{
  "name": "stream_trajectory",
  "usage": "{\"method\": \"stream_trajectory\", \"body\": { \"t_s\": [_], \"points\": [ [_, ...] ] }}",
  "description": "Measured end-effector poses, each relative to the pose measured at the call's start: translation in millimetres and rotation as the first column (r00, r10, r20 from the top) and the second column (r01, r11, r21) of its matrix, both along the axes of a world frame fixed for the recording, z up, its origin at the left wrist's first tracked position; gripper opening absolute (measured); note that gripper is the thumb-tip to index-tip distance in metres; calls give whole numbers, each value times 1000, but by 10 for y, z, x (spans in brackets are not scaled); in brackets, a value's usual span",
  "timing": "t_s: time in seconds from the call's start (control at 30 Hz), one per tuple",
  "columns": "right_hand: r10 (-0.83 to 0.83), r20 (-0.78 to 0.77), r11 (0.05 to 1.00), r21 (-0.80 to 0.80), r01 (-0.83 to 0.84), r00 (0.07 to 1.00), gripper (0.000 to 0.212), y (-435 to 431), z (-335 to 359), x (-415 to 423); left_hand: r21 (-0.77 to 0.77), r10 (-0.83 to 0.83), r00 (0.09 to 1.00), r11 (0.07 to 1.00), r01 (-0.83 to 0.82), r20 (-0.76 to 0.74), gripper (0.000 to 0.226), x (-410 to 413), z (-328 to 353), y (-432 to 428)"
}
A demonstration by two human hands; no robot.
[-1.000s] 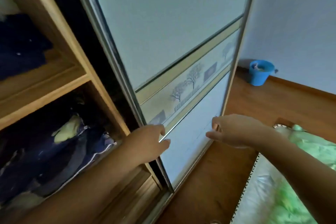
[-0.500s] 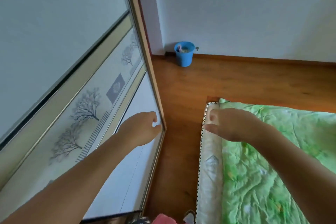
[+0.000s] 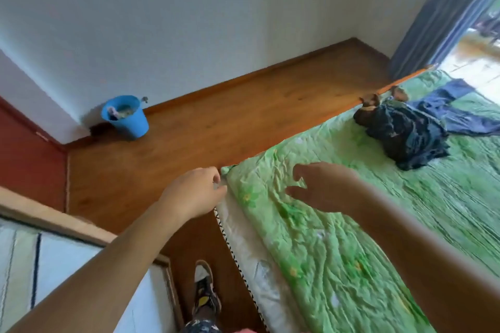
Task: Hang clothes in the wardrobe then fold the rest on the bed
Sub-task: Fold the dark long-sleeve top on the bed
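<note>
1. The left hand (image 3: 194,192) hangs just off the near corner of the bed (image 3: 338,265), over the floor (image 3: 243,121). Its fingers are loosely curled and nothing shows in them.
2. The right hand (image 3: 322,186) hovers above the quilt (image 3: 405,224) just inside that corner. Its fingers are spread and slack, and it grasps nothing.
3. The clothes (image 3: 400,135) lie in a dark heap by the bed's floor-side edge, toward the far end near the curtain (image 3: 443,13) and well apart from both hands.
4. A blue garment (image 3: 457,108) lies spread out against the heap, nearer the far corner.
5. The wardrobe (image 3: 54,265) shows only as a pale door panel at lower left, beside the person's shoe (image 3: 204,286). A bucket (image 3: 125,115) stands on the floor by the wall.
6. With both hands free and the view on the bed, the step in hand looks like going for the clothes. Whether a piece will be hung or folding begins here cannot be told.
7. The next move calls for walking along the floor-side edge until the heap is in reach.
8. One garment then has to be pinched and lifted clear of the tangle, so the rest do not drag off the edge.
9. If it is to be folded, it needs a flat stretch of quilt to be spread on.
</note>
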State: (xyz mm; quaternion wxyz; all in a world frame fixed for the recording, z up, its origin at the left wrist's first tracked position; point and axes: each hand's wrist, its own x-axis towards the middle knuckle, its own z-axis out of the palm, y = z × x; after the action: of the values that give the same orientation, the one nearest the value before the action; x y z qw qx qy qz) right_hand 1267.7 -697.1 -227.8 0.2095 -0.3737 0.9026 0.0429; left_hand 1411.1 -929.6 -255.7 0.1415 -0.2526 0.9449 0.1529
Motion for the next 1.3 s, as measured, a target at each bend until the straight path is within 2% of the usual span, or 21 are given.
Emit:
{"method": "stream_trajectory", "body": {
  "t_s": [0.13, 0.3, 0.47, 0.7, 0.97, 1.17, 1.3],
  "points": [
    [-154, -15, 988, 13, 154, 988, 49, -450, -38, -328, 1, -170, 985, 985, 170, 0, 26, -733, -73, -611],
    [-273, -39, 962, -7, 273, 961, 48, -1042, -12, -591, -5, -294, 955, 956, 294, 29, 29, -1367, 78, -1368],
    [-344, -26, 939, -19, 344, 939, 46, -1368, -29, -859, -19, -344, 936, 938, 346, 71, 33, -1731, 108, -1821],
    [-339, -10, 940, -49, 338, 941, 48, -1935, -103, -1394, -27, -350, 933, 935, 353, 79, 35, -2125, -71, -2438],
    [-430, -8, 902, -43, 429, 903, 43, -3318, -393, -2184, -28, -448, 894, 894, 448, -26, 36, -3162, -363, -3770],
    [-497, 57, 864, -63, 500, 866, 46, -4582, -426, -2906, -57, -520, 854, 852, 520, 10, 36, -3851, -224, -5071],
    [-516, 50, 848, -107, 519, 855, 48, -5128, -431, -3309, -75, -555, 832, 829, 554, 14, 37, -4310, -103, -5602]
  ]
}}
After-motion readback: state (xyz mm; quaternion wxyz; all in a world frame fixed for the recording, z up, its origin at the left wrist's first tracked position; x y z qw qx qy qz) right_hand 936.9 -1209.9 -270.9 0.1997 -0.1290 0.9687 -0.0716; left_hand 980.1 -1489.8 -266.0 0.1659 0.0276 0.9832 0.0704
